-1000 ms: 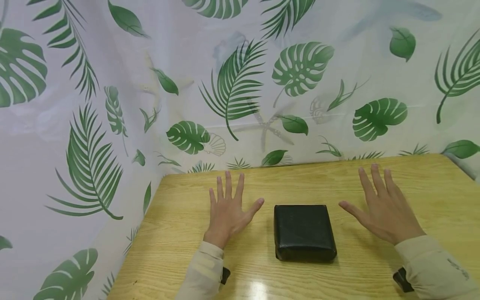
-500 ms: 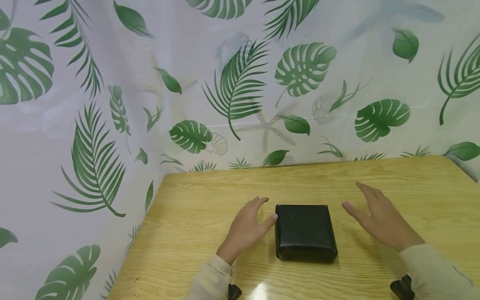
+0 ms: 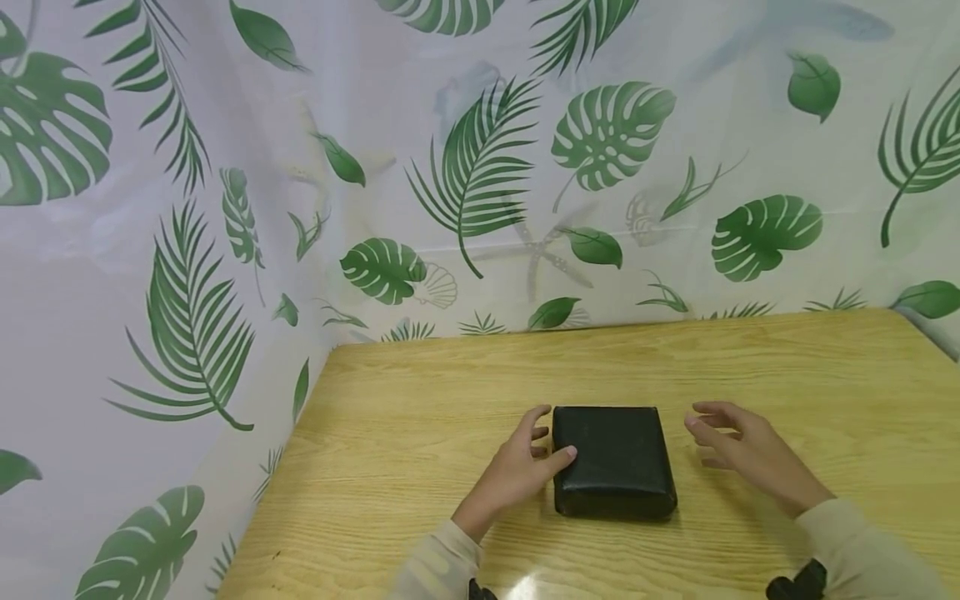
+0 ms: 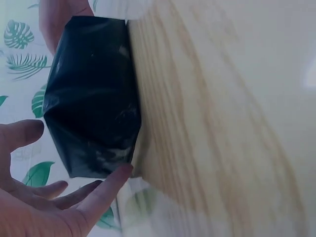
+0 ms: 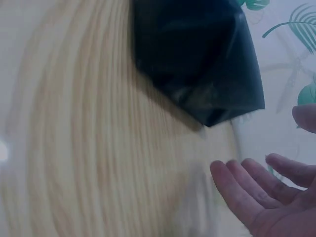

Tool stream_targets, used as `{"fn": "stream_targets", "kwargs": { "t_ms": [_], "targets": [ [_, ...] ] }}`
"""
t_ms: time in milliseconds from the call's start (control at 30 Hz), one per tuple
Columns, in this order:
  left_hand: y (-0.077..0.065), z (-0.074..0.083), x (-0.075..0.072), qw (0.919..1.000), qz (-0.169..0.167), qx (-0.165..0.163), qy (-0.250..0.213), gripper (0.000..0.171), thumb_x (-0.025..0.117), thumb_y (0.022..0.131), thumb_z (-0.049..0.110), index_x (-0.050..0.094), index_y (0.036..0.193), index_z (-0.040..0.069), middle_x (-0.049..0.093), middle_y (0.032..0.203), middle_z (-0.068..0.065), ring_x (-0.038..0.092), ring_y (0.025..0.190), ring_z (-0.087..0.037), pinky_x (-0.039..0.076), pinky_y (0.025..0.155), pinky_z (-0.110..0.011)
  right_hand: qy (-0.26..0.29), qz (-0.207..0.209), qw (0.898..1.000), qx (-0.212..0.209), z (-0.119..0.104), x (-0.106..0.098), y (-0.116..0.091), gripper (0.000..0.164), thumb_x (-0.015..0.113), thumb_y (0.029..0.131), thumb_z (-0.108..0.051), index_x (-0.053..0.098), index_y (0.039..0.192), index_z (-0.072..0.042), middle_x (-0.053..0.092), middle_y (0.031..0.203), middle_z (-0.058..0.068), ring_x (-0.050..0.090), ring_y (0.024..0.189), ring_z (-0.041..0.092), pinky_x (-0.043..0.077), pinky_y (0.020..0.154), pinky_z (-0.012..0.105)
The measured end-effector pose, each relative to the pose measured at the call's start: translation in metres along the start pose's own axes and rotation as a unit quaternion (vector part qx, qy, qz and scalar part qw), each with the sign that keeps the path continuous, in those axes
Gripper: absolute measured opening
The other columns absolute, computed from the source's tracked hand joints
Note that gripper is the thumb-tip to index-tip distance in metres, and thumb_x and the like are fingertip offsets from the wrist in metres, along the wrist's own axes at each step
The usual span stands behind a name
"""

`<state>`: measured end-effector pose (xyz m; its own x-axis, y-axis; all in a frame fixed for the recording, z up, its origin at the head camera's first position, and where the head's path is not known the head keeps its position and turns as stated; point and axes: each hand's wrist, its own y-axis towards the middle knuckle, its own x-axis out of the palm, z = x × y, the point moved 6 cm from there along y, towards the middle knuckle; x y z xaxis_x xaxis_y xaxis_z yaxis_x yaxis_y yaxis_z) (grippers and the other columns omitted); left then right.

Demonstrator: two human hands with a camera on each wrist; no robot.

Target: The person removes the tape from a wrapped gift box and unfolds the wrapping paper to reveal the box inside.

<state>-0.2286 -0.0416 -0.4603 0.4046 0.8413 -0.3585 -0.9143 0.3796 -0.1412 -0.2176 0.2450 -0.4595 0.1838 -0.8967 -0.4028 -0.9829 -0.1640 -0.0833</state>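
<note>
A square box wrapped in glossy black plastic [image 3: 615, 458] lies flat on the table, its folded ends showing in both wrist views. My left hand [image 3: 517, 475] is at its left side, the thumb over the top edge in the head view. In the left wrist view one fingertip [image 4: 126, 170] of that hand meets the box's lower corner, while the thumb [image 4: 24, 134] stands off from the wrapping. Across a small gap on the other side is my right hand [image 3: 750, 450], fingers loosely bent and holding nothing. In the right wrist view its fingers [image 5: 247, 192] are apart from the box.
The wood-grain table [image 3: 420, 417] meets a white leaf-print curtain [image 3: 480, 275] along its back edge, and the curtain also runs down the left side. Dark wrist straps [image 3: 798, 581] show at the sleeves. A bright reflection lies on the table in front.
Both hands have come down from a spread, straight-fingered pose. The left has moved right to the box; the right has lowered beside it with fingers bending. The box stays in place.
</note>
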Motion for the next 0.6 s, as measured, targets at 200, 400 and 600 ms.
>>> {"fn": "stream_targets", "kwargs": {
  "t_ms": [200,400,600],
  "targets": [
    [0.001,0.000,0.011,0.9993,-0.009,0.003,-0.035,0.072,0.064,0.101,0.033,0.025,0.160,0.018,0.043,0.152,-0.020,0.055,0.130,-0.035,0.053,0.095,-0.048,0.109,-0.038,0.990,0.079,0.013,0.016,0.000,0.072,0.049,0.108,-0.038,0.025,0.153,0.013,0.039,0.147,0.037,0.057,0.125,0.039,0.058,0.088,0.041],
    [0.003,-0.001,0.015,0.9998,0.006,-0.001,-0.017,0.072,0.063,0.102,0.034,0.022,0.160,0.021,0.043,0.152,-0.020,0.056,0.128,-0.035,0.053,0.096,-0.048,0.170,-0.059,0.977,0.118,0.018,0.029,-0.001,0.074,0.048,0.109,-0.038,0.023,0.152,0.016,0.041,0.147,0.035,0.060,0.122,0.027,0.056,0.092,0.040],
    [0.003,-0.001,0.017,0.9995,0.006,-0.001,-0.030,0.070,0.062,0.102,0.032,0.023,0.159,0.021,0.044,0.151,-0.018,0.057,0.127,-0.032,0.054,0.094,-0.047,0.195,-0.086,0.970,0.119,0.016,0.038,-0.001,0.072,0.047,0.109,-0.040,0.032,0.148,0.019,0.057,0.138,0.020,0.063,0.118,0.020,0.055,0.094,0.039]
  ]
}}
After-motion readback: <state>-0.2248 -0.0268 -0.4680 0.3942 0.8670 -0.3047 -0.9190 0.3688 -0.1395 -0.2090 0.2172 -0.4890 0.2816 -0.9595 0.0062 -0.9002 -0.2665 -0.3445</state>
